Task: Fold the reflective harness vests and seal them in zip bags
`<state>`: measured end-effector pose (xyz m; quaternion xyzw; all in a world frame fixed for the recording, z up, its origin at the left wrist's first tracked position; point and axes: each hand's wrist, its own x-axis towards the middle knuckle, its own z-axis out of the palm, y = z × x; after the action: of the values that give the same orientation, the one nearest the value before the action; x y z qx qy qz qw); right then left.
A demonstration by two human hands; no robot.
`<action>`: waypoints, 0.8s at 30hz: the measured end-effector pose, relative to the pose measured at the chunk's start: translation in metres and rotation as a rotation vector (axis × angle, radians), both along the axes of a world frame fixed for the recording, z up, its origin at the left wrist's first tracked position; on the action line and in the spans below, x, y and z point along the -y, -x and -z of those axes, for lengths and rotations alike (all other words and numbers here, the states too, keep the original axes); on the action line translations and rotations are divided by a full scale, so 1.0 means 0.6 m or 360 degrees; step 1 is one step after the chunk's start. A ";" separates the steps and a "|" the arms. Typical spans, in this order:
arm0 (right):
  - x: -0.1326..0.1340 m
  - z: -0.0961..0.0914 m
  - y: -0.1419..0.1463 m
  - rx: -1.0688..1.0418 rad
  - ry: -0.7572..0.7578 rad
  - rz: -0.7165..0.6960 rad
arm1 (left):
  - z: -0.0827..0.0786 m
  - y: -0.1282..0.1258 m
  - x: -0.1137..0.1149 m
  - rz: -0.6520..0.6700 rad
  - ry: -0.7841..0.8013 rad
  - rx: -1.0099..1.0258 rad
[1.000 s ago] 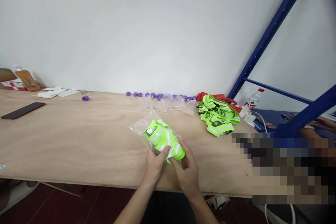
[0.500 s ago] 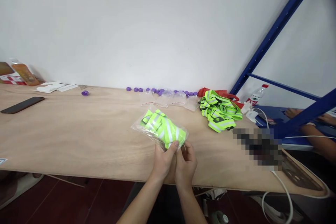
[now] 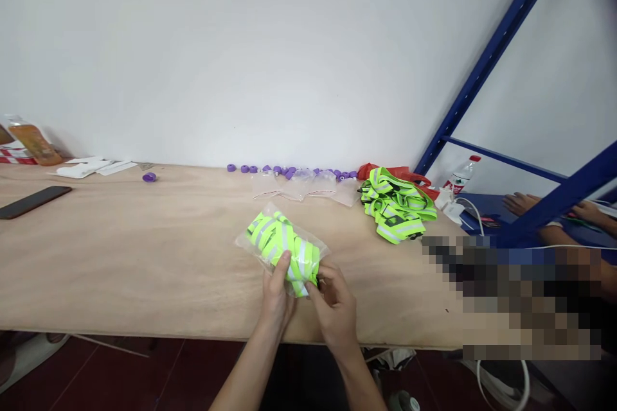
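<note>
A clear plastic bag (image 3: pixel 322 245) holds a folded bundle of neon yellow-green reflective straps (image 3: pixel 279 241) with silver stripes, tilted above the table's front half. My left hand (image 3: pixel 274 292) grips the bag from the left and below, its thumb lying on top. At the bag's near right end my right hand (image 3: pixel 336 311) pinches the end of the straps, where a small dark piece shows. Some right fingertips are hidden behind the bundle. To the right lies a loose pile of the same reflective straps (image 3: pixel 398 205) with black buckles.
Flat clear bags (image 3: pixel 303 186) lie near the wall before several purple caps (image 3: pixel 290 173). Behind the pile is a red plastic bag (image 3: pixel 409 174). A phone (image 3: pixel 36 201) and an orange drink bottle (image 3: pixel 36 144) are left. Beyond the blue frame (image 3: pixel 486 70), another person's hands (image 3: pixel 518 203) show.
Both hands and the bag have shifted slightly left and down. My left thumb has slid up onto the bundle; the right fingers now grasp the strap end. The view has turned a little right.
</note>
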<state>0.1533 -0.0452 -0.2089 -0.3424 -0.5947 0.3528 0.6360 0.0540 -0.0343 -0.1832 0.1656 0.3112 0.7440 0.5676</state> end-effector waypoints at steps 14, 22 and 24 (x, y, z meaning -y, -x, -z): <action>-0.010 -0.015 0.001 -0.0591 0.0586 -0.0059 | -0.006 -0.009 0.002 0.0080 -0.0100 -0.0521; -0.018 -0.039 0.024 -0.0523 0.0540 0.0291 | -0.004 -0.006 0.004 0.0050 -0.0162 -0.0641; -0.021 -0.044 0.024 -0.0520 0.0528 0.0252 | -0.004 0.005 0.000 0.0084 -0.0176 -0.0661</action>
<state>0.1388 -0.0325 -0.1827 -0.4262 -0.3893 0.4452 0.6846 0.0509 -0.0344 -0.1810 0.3544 0.3757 0.6947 0.5006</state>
